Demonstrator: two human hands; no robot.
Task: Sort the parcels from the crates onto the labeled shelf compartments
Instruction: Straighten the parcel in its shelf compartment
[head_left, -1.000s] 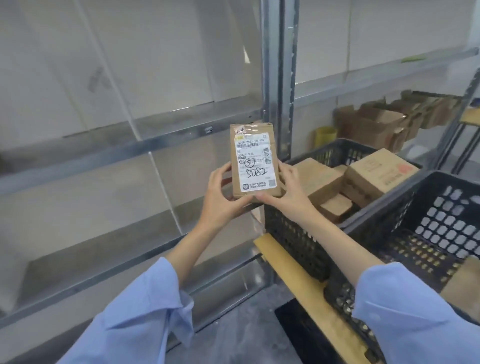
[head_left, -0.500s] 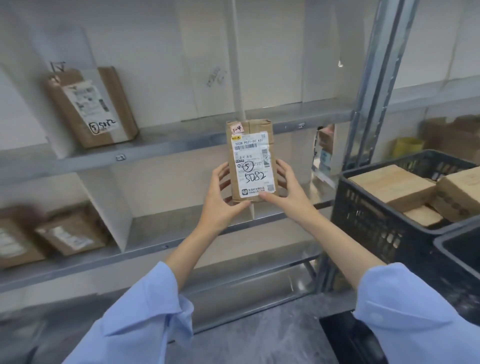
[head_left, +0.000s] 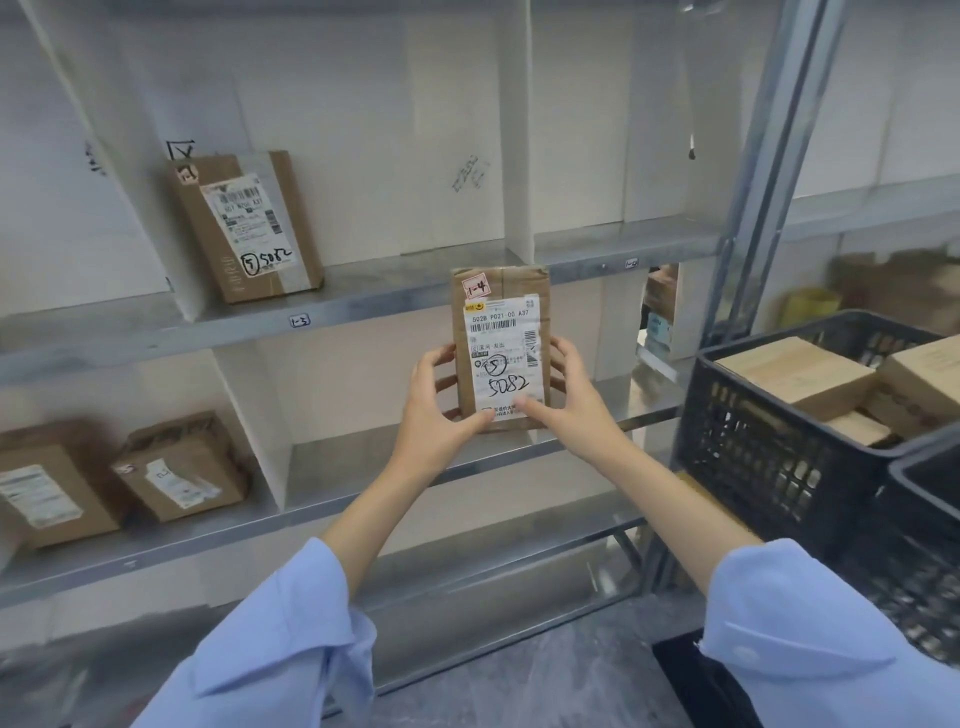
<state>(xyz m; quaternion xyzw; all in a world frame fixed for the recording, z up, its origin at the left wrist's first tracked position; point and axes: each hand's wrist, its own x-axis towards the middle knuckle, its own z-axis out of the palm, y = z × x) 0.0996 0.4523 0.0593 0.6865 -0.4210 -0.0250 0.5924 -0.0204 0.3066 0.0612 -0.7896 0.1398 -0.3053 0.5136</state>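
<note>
Parcel (head_left: 498, 348) held upright in front of the shelf (head_left: 363, 304).
Left hand (head_left: 434, 405) and right hand (head_left: 569, 397) both clamp its lower edges; crate (head_left: 769, 457) sits right of shelf.

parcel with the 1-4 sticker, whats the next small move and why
Probably lift it up and right into the upper compartment tagged 1-4. Both hands, left hand and right hand, hold the parcel upright below that shelf edge, and its red sticker matches that tag.
</note>
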